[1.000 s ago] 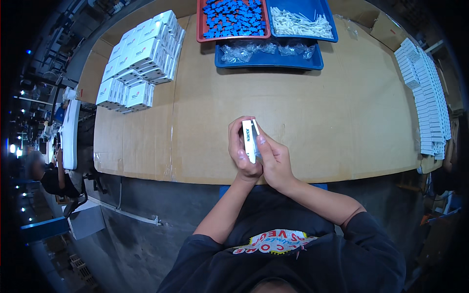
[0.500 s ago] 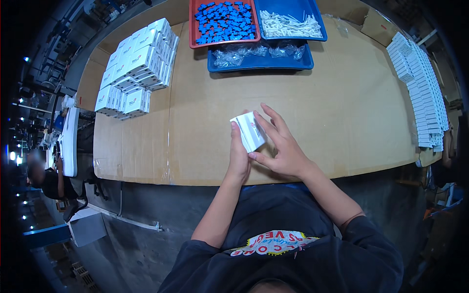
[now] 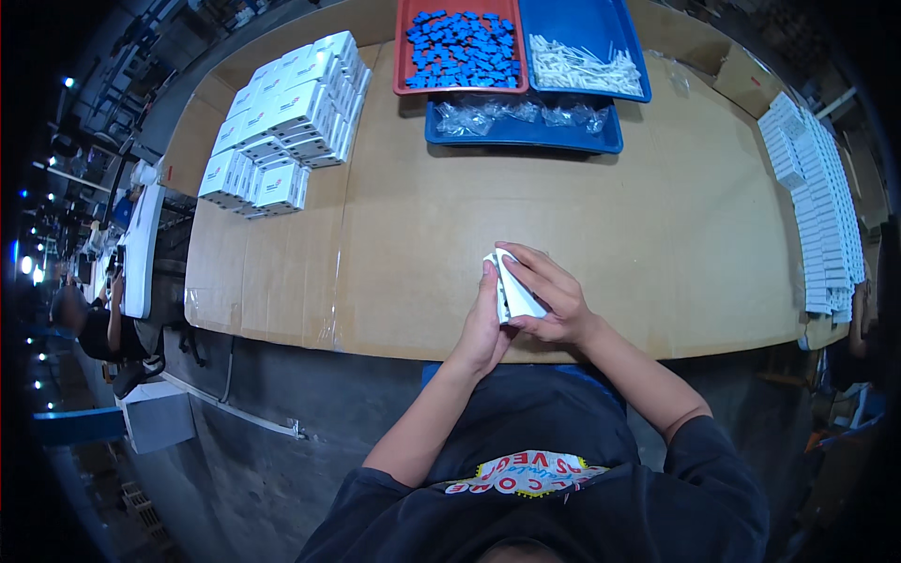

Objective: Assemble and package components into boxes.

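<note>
Above the near edge of the table, a small white box [image 3: 523, 298] is between my two hands. My left hand [image 3: 482, 330] grips its left side, thumb along the edge. On the other side my right hand [image 3: 561, 302] wraps its fingers over the top and right, thumb at the lower end. Two white faces show with a dark, narrow strip between them; whether this is an opening or a side with dark marks, I cannot tell. The fingers cover part of the box.
Stacked white boxes [image 3: 282, 113] stand at the far left; more white stacks [image 3: 818, 216] line the right. At the back are a red tray [image 3: 401, 56] of blue pieces, a blue tray [image 3: 641, 70] of white sticks, and a lower blue tray [image 3: 526, 144] with clear plastic bags.
The box has turned in my hands and come nearer to me, showing a dark strip. My right hand has closed from spread fingers onto it. The whole view has shifted slightly.
</note>
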Available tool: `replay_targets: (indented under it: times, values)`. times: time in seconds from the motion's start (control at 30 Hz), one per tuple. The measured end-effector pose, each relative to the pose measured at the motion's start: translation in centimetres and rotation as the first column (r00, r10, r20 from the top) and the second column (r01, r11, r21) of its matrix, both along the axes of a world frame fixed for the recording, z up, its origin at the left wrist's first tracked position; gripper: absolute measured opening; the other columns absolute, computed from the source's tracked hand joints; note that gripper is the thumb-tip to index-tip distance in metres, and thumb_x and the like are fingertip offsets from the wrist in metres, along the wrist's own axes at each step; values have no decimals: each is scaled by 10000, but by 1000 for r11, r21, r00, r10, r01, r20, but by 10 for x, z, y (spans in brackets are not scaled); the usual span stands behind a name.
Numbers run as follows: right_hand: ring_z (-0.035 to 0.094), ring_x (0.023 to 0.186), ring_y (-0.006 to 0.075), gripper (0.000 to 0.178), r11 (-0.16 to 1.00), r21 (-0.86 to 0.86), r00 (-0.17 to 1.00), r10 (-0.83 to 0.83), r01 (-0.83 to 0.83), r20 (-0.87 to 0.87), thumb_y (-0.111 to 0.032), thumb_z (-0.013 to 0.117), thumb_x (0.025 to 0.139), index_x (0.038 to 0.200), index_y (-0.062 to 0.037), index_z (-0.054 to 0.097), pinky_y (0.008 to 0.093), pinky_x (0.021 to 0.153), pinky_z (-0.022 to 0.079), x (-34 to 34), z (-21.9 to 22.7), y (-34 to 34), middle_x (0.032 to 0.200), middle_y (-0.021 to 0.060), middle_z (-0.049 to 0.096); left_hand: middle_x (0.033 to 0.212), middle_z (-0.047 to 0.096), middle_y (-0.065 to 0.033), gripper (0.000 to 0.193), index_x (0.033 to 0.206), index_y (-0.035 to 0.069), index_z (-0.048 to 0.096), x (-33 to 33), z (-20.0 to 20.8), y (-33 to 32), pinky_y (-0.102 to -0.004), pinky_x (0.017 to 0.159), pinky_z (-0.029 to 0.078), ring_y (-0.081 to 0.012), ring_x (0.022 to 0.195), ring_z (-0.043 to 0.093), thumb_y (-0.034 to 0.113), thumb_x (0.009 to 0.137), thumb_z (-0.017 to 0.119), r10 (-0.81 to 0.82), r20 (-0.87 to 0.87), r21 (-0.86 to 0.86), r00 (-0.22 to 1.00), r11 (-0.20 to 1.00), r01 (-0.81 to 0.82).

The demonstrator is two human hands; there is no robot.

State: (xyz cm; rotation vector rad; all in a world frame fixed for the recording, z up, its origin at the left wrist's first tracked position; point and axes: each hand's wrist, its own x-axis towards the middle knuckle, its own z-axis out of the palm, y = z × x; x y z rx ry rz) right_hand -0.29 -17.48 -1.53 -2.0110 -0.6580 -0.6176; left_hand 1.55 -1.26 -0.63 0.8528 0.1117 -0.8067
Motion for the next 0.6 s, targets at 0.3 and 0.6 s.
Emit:
replay_targets:
  times: [0.3, 0.6]
  values:
    - [573, 1339, 312, 736, 718, 680, 979, -15, 150, -201, -484, 566, 1064, 1558, 44, 429, 444, 1131, 442, 25, 9, -1, 1480, 226, 547, 1369, 628, -172, 663, 1547, 89, 410, 34, -15, 7, -449, 1045, 546, -308, 1209, 676, 585, 1115, 328, -120, -65, -342, 991, 935, 91]
    - [613, 1222, 345, 271, 894, -39, 847, -435, 446, -306, -45, 820, 809, 984, -10, 617, 452, 1062, 510, 30, 2, -51, 1316, 186, 580, 1504, 507, -219, 605, 1599, 44, 262, 35, -33, 24, -413, 1162, 400, -270, 1337, 542, 334, 1113, 477, 103, 612, 171, 784, 951, -259]
